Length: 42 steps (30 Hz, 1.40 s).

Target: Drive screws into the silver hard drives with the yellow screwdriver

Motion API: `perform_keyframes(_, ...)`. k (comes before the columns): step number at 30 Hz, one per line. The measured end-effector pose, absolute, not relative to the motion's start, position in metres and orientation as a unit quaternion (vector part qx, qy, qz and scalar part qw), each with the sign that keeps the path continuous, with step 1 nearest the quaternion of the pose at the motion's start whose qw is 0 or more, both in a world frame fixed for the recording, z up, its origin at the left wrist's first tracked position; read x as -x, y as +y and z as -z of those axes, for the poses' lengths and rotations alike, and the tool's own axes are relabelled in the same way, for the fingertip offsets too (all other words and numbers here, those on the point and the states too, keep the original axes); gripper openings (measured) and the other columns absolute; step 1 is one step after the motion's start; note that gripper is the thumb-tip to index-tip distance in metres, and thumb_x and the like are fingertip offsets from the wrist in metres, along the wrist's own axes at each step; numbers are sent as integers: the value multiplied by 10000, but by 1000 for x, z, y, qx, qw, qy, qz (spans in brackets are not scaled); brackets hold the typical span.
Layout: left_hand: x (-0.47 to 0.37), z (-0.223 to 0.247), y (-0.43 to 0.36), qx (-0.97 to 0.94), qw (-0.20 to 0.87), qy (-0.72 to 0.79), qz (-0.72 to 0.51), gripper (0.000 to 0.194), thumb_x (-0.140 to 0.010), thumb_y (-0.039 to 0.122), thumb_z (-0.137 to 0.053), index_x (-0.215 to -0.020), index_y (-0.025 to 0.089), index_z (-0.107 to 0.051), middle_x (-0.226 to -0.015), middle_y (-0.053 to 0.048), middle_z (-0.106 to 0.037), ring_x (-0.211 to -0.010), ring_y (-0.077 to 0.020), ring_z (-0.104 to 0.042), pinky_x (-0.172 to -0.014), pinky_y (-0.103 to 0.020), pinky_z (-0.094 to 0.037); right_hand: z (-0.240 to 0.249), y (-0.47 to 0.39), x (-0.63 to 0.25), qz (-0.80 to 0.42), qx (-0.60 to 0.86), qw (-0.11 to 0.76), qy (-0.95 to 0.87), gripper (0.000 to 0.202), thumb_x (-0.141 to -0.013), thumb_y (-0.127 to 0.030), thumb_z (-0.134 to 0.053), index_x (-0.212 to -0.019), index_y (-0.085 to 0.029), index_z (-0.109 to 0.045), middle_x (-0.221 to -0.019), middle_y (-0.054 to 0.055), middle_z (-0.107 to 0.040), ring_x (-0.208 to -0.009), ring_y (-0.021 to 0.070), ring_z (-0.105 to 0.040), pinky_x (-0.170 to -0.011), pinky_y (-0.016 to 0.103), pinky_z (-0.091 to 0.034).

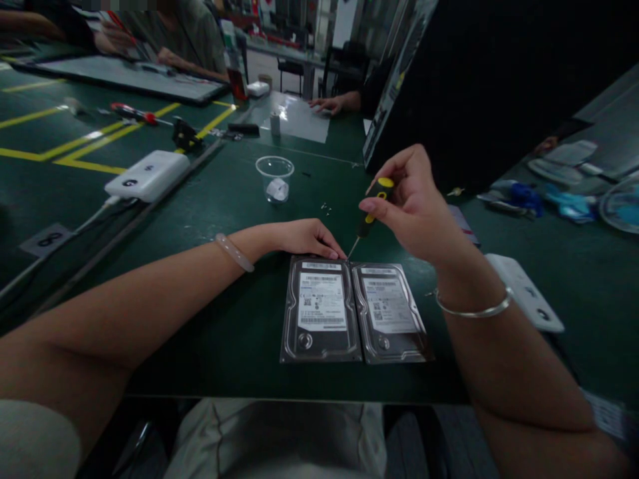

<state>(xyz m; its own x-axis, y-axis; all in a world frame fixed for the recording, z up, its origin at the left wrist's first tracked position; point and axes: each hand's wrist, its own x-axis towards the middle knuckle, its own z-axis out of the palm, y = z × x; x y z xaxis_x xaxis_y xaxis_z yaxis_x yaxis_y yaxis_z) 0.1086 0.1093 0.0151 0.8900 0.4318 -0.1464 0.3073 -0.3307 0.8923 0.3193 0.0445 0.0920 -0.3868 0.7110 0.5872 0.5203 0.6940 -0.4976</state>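
Two hard drives lie side by side, label up, near the table's front edge: the left drive [322, 306] and the right drive [390, 309]. My right hand [412, 203] is closed round a black and yellow screwdriver [373, 205], held tilted. The screwdriver's tip meets the top right corner of the left drive. My left hand [317, 238] rests at that drive's top edge, its fingertips beside the tip; whether they pinch anything is too small to tell. Several tiny screws [326, 209] lie on the table behind the drives.
A clear plastic cup [275, 179] with something white inside stands behind my left hand. White boxes [150, 174] lie left and right [524, 291]. A large black case [479, 93] rises at back right. Other people sit across the green table [224, 186].
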Motion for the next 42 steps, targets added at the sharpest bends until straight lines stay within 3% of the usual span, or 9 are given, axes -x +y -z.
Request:
perform_keyframes(5, -108, -14, 110, -817, 525, 230, -59, 276, -865, 299, -689, -1116, 220, -773, -1091, -29, -775, -931, -153, -704, -890, -256, -502, -105, 39, -319, -244, 335, 402, -816, 188, -893, -236, -631, -1080, -261, -626, -1039, 0, -671, -1023, 174, -658, -942, 372, -567)
perform_keyframes(9, -108, -16, 110, -817, 529, 224, -54, 278, -874, 306, -682, -1123, 218, -769, -1089, -22, -776, -930, -143, -705, -881, -243, -500, -114, 32, -319, -254, 339, 401, -812, 258, -893, -151, -585, -1094, -263, -702, -1096, -5, -722, -1078, 175, -670, -996, 370, -545)
perform_keyframes(16, -109, -19, 108, -818, 527, 223, -53, 249, -892, 274, -666, -1113, 230, -771, -1074, -10, -780, -931, -130, -713, -879, -229, -501, -106, 31, -308, -92, 407, 453, -788, 176, -842, -377, -719, -973, -267, -763, -985, 40, -682, -918, 202, -639, -751, 359, -577)
perform_keyframes(19, -109, -19, 107, -816, 530, 225, -57, 242, -886, 266, -669, -1101, 235, -776, -1059, -4, -783, -925, -126, -709, -883, -230, -495, -107, 30, -308, -62, 399, 439, -803, 204, -819, -359, -756, -1006, -279, -769, -961, 35, -706, -910, 209, -647, -802, 400, -578)
perform_keyframes(24, -108, -19, 107, -807, 542, 228, -55, 259, -868, 295, -692, -1104, 228, -776, -1072, -18, -779, -923, -139, -700, -886, -247, -491, -118, 28, -323, -176, 366, 382, -830, 371, -866, -262, -689, -1231, -330, -695, -1148, 4, -737, -1073, 236, -691, -948, 472, -577)
perform_keyframes(28, -108, -20, 108, -811, 534, 234, -49, 272, -858, 297, -698, -1113, 242, -775, -1082, -17, -777, -922, -144, -698, -879, -253, -497, -123, 28, -332, -194, 367, 355, -838, 382, -879, -151, -613, -1210, -317, -706, -1174, -19, -738, -1174, 218, -669, -1060, 454, -530)
perform_keyframes(36, -108, -19, 109, -817, 524, 238, -39, 305, -877, 334, -677, -1148, 222, -762, -1104, -29, -772, -935, -150, -709, -848, -241, -509, -124, 29, -334, -219, 373, 346, -833, 342, -888, -228, -633, -1219, -281, -700, -1180, 14, -742, -1111, 215, -693, -981, 425, -565)
perform_keyframes(42, -109, -20, 109, -820, 521, 233, -30, 312, -902, 334, -649, -1163, 197, -753, -1102, -41, -773, -955, -156, -718, -864, -244, -513, -114, 31, -319, -173, 371, 368, -835, 337, -885, -248, -651, -1221, -250, -679, -1157, 21, -733, -1069, 196, -696, -951, 400, -561)
